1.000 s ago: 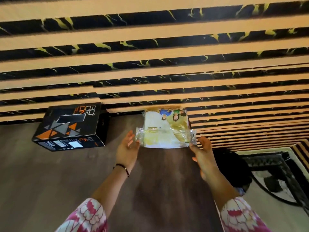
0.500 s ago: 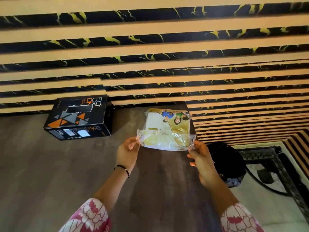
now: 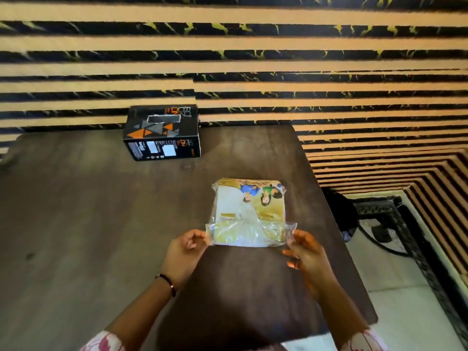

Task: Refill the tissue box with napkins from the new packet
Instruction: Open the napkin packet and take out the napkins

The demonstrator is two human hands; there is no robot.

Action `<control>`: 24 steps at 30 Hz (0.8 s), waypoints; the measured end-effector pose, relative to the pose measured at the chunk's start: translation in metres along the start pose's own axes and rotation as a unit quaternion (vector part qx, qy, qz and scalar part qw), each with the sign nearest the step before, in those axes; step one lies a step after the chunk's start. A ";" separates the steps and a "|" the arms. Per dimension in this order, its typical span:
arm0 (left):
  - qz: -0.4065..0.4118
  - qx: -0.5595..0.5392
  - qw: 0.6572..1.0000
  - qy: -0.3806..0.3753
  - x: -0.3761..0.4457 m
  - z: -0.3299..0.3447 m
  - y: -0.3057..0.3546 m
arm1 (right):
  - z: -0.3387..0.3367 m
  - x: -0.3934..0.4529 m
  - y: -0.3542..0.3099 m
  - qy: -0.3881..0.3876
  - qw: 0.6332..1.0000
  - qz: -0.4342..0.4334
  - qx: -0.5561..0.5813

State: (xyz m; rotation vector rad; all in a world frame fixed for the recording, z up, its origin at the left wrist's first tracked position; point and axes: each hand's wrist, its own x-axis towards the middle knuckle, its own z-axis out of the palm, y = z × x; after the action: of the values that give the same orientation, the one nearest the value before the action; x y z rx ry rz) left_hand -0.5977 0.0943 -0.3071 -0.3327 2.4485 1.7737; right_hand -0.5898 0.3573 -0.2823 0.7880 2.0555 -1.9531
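Observation:
A napkin packet in clear plastic with a white and gold print is held just above the dark wooden table. My left hand pinches its near left corner and my right hand pinches its near right corner. The black tissue box with orange and grey triangles stands at the table's far edge against the wall, well to the left of the packet. Its top slot faces up.
A striped black and tan wall rises behind the table. The table's right edge drops to a pale floor with a dark patterned rug and a dark object beside the table.
The view has tilted down and the packet has come toward me, lower over the table. Both hands keep their pinch on its near corners. The tissue box has not moved.

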 end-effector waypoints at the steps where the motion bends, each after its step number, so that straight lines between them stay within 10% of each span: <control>1: 0.001 -0.006 1.000 -0.007 -0.009 -0.005 -0.005 | 0.002 -0.007 0.002 0.002 1.000 -0.005 0.001; 7: 0.007 0.004 0.999 -0.053 -0.057 -0.013 -0.019 | 0.011 -0.031 0.010 0.082 0.989 -0.078 -0.099; 10: 0.149 0.143 0.978 -0.012 -0.059 -0.017 -0.010 | 0.024 -0.042 0.000 0.169 0.938 -0.182 -0.243; 14: 0.329 0.289 0.898 -0.046 -0.039 -0.004 0.027 | 0.056 -0.043 -0.020 0.092 0.895 -0.290 -0.325; 18: 0.251 0.443 0.846 -0.160 -0.007 0.015 0.031 | 0.087 -0.014 -0.027 -0.040 0.850 -0.238 -0.469; 24: 0.160 0.465 0.845 -0.208 0.012 0.023 0.017 | 0.096 -0.003 -0.035 -0.040 0.792 -0.231 -0.564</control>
State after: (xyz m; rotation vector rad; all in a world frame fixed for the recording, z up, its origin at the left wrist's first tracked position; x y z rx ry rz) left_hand -0.6147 0.1200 -0.3009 0.5147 2.7248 0.4236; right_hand -0.6250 0.2636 -0.2610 -0.0941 2.8915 -0.4861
